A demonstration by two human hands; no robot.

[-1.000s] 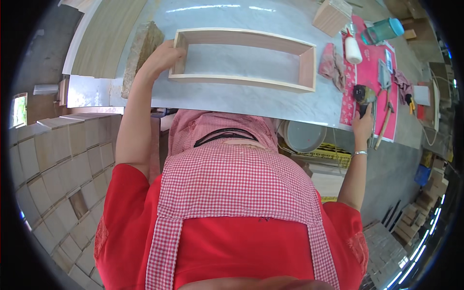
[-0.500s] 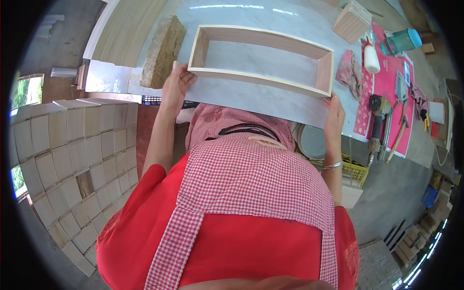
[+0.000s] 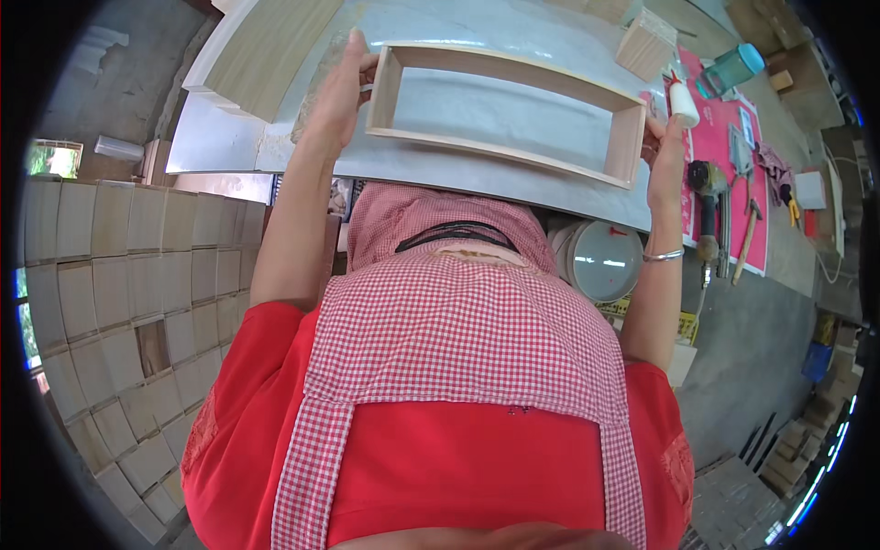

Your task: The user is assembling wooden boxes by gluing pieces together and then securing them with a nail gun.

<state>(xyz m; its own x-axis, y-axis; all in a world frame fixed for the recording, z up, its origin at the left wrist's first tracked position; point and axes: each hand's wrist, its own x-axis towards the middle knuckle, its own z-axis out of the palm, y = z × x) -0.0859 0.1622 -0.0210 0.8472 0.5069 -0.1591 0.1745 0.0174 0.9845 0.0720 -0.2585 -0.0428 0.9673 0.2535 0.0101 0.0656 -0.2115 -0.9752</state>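
Note:
A long rectangular wooden frame [image 3: 500,158], pale and without top or bottom panel, lies lengthwise before me over the grey tabletop [image 3: 513,27]. My left hand [image 3: 341,96] is at its left short end, thumb pointing up and fingers bent against the wood. At the opposite short end, the curled fingers of my right hand [image 3: 666,151] press on the outside. The frame sits between both hands; whether it touches the table I cannot tell. Behind my left hand and forearm, a rough wooden block [image 3: 319,75] is largely hidden.
Pale boards [image 3: 266,55] are stacked at the far left. To the right are a wooden block [image 3: 646,44], a white glue bottle [image 3: 683,105], a teal jar [image 3: 729,71], a power tool [image 3: 704,179] and a hammer [image 3: 747,238]. Stacked wooden pieces [image 3: 128,302] rise on my left.
Both hands have moved up and outward, from the frame's near corners to its short ends. The frame has shifted slightly right, and my left hand now covers much of the rough block.

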